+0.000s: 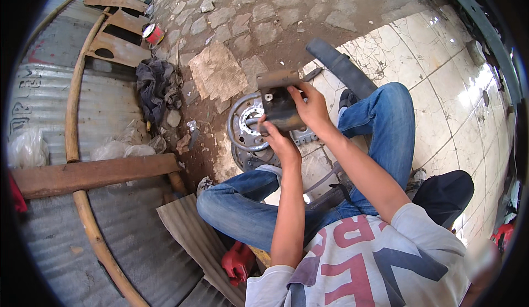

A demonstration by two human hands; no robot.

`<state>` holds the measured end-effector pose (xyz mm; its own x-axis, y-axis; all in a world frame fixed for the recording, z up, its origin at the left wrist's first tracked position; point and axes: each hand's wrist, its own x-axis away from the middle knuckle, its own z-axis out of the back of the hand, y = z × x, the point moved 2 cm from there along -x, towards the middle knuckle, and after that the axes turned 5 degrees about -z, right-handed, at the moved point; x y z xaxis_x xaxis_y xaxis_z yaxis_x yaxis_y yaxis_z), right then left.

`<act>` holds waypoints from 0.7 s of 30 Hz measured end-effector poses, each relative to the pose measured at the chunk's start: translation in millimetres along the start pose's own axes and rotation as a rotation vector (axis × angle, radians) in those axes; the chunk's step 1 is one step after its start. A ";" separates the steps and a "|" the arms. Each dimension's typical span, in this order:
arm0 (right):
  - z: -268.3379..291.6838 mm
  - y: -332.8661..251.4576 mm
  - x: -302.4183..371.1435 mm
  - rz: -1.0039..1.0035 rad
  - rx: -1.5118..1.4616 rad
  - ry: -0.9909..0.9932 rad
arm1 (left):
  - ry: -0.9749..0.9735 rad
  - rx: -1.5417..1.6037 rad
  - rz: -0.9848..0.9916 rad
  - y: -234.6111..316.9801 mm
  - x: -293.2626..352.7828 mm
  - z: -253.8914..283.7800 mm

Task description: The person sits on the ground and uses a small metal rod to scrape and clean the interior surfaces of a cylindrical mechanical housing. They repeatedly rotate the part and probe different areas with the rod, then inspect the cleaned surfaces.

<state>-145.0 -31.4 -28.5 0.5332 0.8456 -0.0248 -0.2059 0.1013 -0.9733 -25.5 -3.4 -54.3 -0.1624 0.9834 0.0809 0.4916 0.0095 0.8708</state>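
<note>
Stone paving (253,18), with soil between its slabs, spreads beyond the work area; corrugated sheeting (160,246) flanks the left side, and a cracked, pale tiled floor (435,70) fills the right. Seated between them, the person bends both legs (388,131) around the work. A long, dark bar (341,67) lies just beyond the right knee, and a flat brown slab (217,71) rests on the ground to the left. Nearer the middle, a round metal part (243,131) with a pierced center sits low, before the legs. Above it in view is a dark, bent metal piece (284,109), raised between the hands; whether it touches the round part cannot be told. The left hand (282,144) grips its lower left corner, and the right hand (314,109) its right edge, fingers narrowed on the metal. A small bright fitting (268,96) marks its face. Principal hazards, by judgement: edge-only holds could let the piece pivot or slip onto the round part or a foot; rough edges could cut bare fingers; lowering it carelessly could pinch fingertips between the two metals.
</note>
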 end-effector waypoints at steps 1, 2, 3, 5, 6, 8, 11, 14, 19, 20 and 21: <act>3.8 -0.5 -3.8 -0.004 0.015 -0.006 | -0.095 0.042 0.029 7.0 8.4 -1.2; 4.6 -3.8 -7.2 -0.005 0.020 -0.022 | -0.183 0.077 0.047 15.6 14.9 2.1; 8.5 -5.2 -12.0 -0.006 0.025 -0.078 | -0.272 0.143 0.095 16.7 14.9 13.9; 9.3 -9.3 -13.5 -0.047 0.108 -0.175 | -0.294 -0.232 0.006 41.7 -11.2 44.2; 11.9 -13.5 -12.5 -0.070 0.156 -0.226 | -0.303 -0.455 -0.083 63.0 -26.9 50.7; 16.6 -15.6 -14.4 -0.092 0.180 -0.319 | -0.539 -0.716 -0.039 103.8 -49.6 19.1; 6.4 -17.3 -17.1 -0.008 0.178 -0.351 | -0.935 -1.295 -0.107 170.4 -74.7 -58.8; 0.4 -23.6 -17.5 0.092 0.305 -0.394 | -1.024 -1.677 -0.014 166.2 -91.3 -79.4; -5.9 -27.3 -36.0 0.301 0.304 -0.325 | -0.770 -1.466 -0.024 154.7 -93.7 -42.3; -0.8 -32.7 -37.7 0.298 0.246 -0.262 | -0.659 -1.445 -0.034 152.1 -93.4 -32.3; 4.5 -39.5 -38.8 0.300 0.184 -0.203 | -0.535 -1.418 0.046 148.9 -92.7 -19.6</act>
<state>-161.2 -65.9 12.0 0.2579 0.9365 -0.2377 -0.4810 -0.0889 -0.8722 46.0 -96.7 77.4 0.3035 0.9291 0.2116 -0.7688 0.1075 0.6304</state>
